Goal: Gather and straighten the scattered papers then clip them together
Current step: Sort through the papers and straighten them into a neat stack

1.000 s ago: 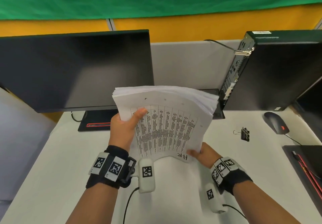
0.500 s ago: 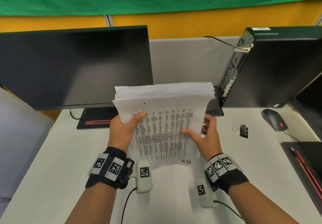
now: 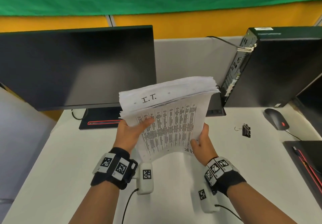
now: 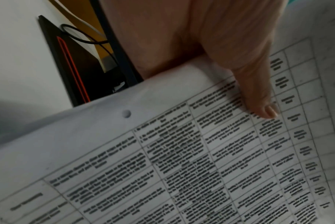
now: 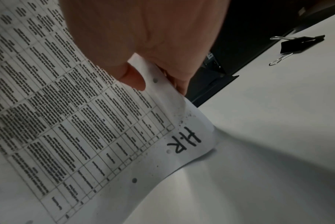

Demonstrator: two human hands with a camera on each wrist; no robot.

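A thick stack of printed papers (image 3: 171,119) stands on edge on the white desk, tilted and bent, its top edge fanned and uneven. The front sheet (image 4: 201,151) carries a printed table, with "H.R" (image 5: 183,142) handwritten at its lower corner; a sheet behind reads "I.T.". My left hand (image 3: 132,133) grips the stack's left side, thumb (image 4: 258,91) across the front sheet. My right hand (image 3: 202,141) pinches the lower right edge, thumb (image 5: 130,75) in front. A black binder clip (image 3: 245,130) lies on the desk to the right, seen also from the right wrist as the clip (image 5: 299,44).
A dark monitor (image 3: 76,66) on its stand (image 3: 101,119) is behind the stack on the left. A black computer tower (image 3: 278,66) stands back right, with a mouse (image 3: 276,119) beside it. A dark laptop (image 3: 308,162) lies at the right edge.
The stack has tilted to the right and lifted, showing the "I.T." sheet. My right hand slid from the front of the sheet to the lower right edge.
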